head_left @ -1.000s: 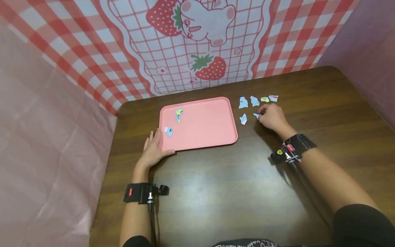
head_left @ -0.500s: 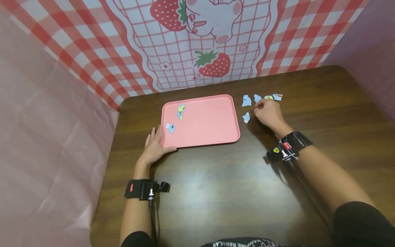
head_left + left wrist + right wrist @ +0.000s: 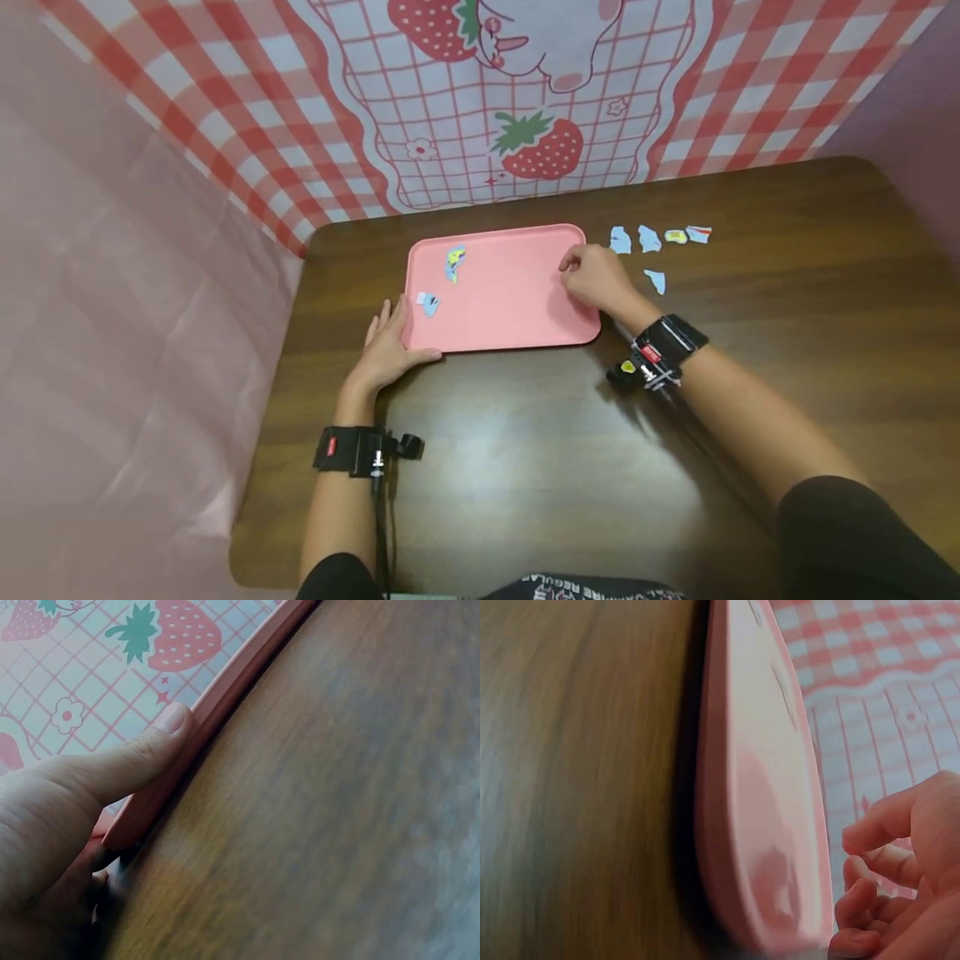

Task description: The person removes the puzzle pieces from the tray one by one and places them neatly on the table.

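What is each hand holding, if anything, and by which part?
The left hand holds the pink tray by its near-left corner, thumb on the near rim. The right hand has curled fingers; whether they hold anything cannot be told.

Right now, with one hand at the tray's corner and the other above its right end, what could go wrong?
The left hand rests against the tray; a nudge might shift the two loose pieces lying in it.
The right hand hovers with curled fingers; whether they hold a piece is hidden, but if so, it could drop in the wrong spot.
Moving back, that hand could brush the blue piece lying on the table nearby.
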### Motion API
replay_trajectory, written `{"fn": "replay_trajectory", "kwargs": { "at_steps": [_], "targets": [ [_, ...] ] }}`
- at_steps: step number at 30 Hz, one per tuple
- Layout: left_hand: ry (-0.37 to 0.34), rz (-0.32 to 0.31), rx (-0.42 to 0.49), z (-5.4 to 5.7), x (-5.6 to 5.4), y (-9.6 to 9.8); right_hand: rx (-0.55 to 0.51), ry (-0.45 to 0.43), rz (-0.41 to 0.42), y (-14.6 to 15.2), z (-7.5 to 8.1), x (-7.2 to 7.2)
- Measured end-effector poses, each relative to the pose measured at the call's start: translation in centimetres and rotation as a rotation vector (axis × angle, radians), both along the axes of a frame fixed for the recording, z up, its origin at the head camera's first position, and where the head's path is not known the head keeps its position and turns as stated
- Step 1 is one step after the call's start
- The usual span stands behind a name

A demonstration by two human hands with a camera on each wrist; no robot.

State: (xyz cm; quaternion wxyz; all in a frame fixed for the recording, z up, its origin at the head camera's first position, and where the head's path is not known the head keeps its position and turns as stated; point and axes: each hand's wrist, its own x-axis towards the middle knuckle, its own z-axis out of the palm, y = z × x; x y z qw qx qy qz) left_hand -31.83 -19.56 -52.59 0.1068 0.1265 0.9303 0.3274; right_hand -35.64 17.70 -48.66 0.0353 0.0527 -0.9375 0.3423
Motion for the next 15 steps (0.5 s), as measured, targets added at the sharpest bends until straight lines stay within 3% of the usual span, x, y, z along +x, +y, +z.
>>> {"fn": "replay_trajectory", "kwargs": {
  "at_steps": [7, 15],
  "targets": [
    [-0.005, 0.010, 0.001, 0.3, -0.1, -0.1, 0.007, -0.044, 0.123, -4.2, 0.3, -0.3],
    [0.000, 0.010, 0.017, 0.0, -0.4, -0.1, 0.040, -0.104, 0.201, -8.7, 0.1, -0.9]
  ]
}}
